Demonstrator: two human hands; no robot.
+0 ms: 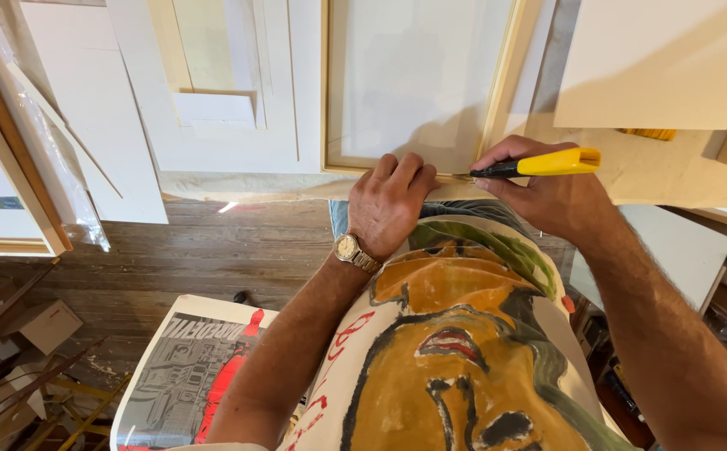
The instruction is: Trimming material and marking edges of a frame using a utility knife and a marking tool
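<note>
Right hand (547, 196) gripping a yellow utility knife (539, 164), blade tip touching the wooden frame (497, 92) corner, left hand (390, 205) pressing down beside it, fingers curled, holding nothing

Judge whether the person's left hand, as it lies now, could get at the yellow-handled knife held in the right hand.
Probably yes. The left hand rests on the wooden frame right beside the right hand, and the yellow-handled knife has only bare frame edge between its tip and the left fingers.
</note>
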